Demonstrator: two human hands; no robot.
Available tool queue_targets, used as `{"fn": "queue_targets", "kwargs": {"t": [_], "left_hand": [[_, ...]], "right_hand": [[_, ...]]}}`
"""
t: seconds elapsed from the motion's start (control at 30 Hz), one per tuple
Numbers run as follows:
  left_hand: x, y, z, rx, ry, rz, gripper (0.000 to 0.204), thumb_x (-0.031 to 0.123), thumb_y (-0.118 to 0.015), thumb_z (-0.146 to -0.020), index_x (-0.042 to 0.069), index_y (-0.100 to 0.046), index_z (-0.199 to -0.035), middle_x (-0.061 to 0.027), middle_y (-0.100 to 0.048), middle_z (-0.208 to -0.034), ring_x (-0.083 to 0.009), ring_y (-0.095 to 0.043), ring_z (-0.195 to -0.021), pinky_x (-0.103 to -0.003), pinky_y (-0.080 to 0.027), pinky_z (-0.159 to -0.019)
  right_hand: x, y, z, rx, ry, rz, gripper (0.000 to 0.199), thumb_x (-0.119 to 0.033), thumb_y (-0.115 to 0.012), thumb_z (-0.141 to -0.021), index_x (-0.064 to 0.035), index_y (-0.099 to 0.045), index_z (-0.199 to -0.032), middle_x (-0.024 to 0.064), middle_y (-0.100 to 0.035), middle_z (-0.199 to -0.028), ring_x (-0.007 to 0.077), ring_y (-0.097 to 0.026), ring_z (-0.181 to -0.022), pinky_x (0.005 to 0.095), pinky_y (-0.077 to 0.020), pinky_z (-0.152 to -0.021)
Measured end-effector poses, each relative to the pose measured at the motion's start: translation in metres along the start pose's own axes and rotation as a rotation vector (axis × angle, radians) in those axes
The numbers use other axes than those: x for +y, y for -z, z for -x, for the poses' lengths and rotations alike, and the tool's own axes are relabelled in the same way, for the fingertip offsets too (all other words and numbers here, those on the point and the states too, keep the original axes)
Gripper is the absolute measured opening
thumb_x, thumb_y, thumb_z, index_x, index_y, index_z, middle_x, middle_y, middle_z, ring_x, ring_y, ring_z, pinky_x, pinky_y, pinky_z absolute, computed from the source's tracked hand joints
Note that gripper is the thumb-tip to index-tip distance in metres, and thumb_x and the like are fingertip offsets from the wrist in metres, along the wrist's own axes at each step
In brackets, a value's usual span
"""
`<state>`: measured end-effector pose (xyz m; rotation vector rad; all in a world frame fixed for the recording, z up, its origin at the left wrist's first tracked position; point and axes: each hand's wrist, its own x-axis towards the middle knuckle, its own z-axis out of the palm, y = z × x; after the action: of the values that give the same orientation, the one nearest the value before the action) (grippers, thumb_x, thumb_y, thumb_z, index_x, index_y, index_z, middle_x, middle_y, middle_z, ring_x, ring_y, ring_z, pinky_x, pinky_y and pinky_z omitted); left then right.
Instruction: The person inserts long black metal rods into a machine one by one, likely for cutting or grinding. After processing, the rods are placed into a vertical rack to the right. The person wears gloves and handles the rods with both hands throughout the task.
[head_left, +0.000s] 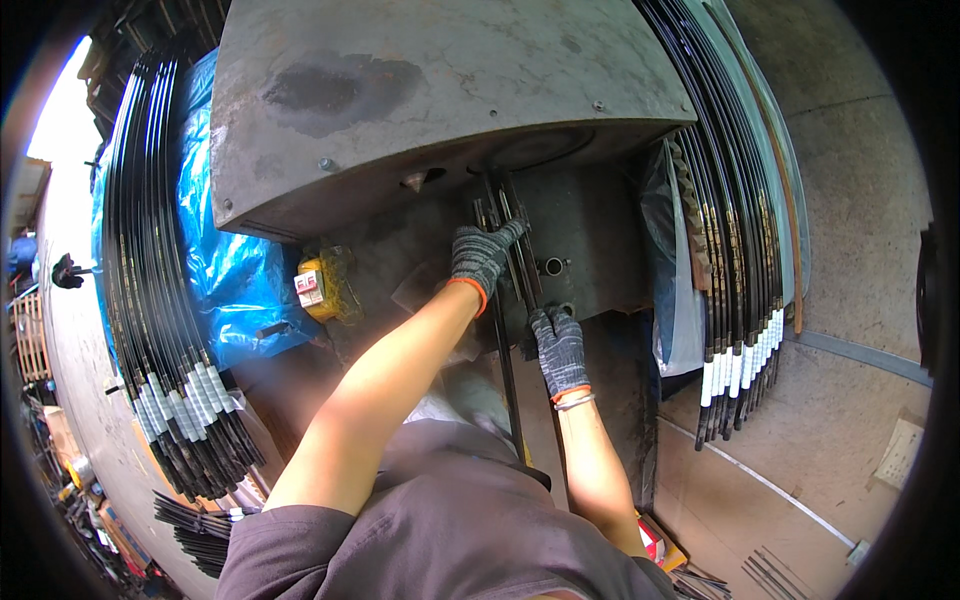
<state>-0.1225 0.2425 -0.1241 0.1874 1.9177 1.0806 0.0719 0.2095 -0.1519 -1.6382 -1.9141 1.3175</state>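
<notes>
Head view shows your gloved left hand [483, 255] and right hand [557, 345] both closed around the long black rods [510, 300] under the grey machine housing [420, 90], which look stiff, slim and likely slippery, so grip mid-length.

Grey gloves and a grey shirt
The left hand [481, 254] and right hand [558, 347] wear dark speckled knit gloves with orange cuffs; the short-sleeved shirt [440, 520] is plain, arms bare
</notes>
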Motion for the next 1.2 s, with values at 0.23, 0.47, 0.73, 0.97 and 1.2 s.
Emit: {"fn": "queue_targets", "kwargs": {"t": [0.23,0.47,0.73,0.97,1.2], "left_hand": [[-0.005,-0.003,-0.003,-0.009,-0.003,0.076,0.047,0.04,-0.076,-0.065,-0.004,-0.059,-0.063,-0.0124,-0.055,-0.053,-0.0212,-0.054,-0.043,-0.036,-0.046,-0.04],[-0.005,-0.003,-0.005,-0.033,0.009,0.083,0.048,0.04,-0.077,-0.065,-0.004,-0.058,-0.061,-0.0118,-0.054,-0.052,-0.0213,-0.053,-0.042,-0.035,-0.046,-0.039],[-0.014,-0.005,-0.011,0.026,-0.023,0.038,0.051,0.043,-0.076,-0.064,-0.005,-0.058,-0.066,-0.0149,-0.056,-0.056,-0.0229,-0.057,-0.049,-0.037,-0.048,-0.046],[-0.001,0.001,-0.002,-0.078,0.018,0.07,0.052,0.043,-0.076,-0.064,-0.005,-0.06,-0.073,-0.0165,-0.061,-0.065,-0.0241,-0.06,-0.057,-0.037,-0.05,-0.052],[-0.011,-0.005,-0.01,-0.046,-0.001,0.141,0.041,0.037,-0.075,-0.067,-0.002,-0.063,-0.067,-0.0126,-0.06,-0.059,-0.0208,-0.057,-0.05,-0.036,-0.047,-0.048]], "right_hand": [[-0.031,-0.005,0.012,0.111,-0.035,-0.009,0.024,-0.011,-0.068,-0.076,0.004,-0.054,-0.09,0.007,-0.055,-0.073,0.0142,-0.052,-0.063,0.0304,-0.0458,-0.056],[-0.018,-0.007,0.007,0.163,0.164,0.221,0.014,-0.007,-0.064,-0.079,0.0004,-0.052,-0.081,0.0033,-0.053,-0.066,0.0101,-0.049,-0.053,0.0253,-0.0413,-0.045],[-0.004,-0.009,0.004,0.091,0.007,0.05,0.024,-0.019,-0.064,-0.078,0.0038,-0.057,-0.082,0.0197,-0.059,-0.071,0.0356,-0.057,-0.065,0.0409,-0.044,-0.06],[0.021,-0.008,-0.001,0.041,0.163,0.065,0.012,-0.008,-0.054,-0.086,-0.0004,-0.055,-0.077,0.0047,-0.055,-0.069,0.0124,-0.05,-0.053,0.0279,-0.0429,-0.047],[0.009,0.017,-0.015,-0.099,0.584,0.104,0.02,-0.017,-0.046,-0.091,-0.0004,-0.058,-0.091,0.0082,-0.058,-0.07,0.0181,-0.055,-0.06,0.0295,-0.0464,-0.054]]}}
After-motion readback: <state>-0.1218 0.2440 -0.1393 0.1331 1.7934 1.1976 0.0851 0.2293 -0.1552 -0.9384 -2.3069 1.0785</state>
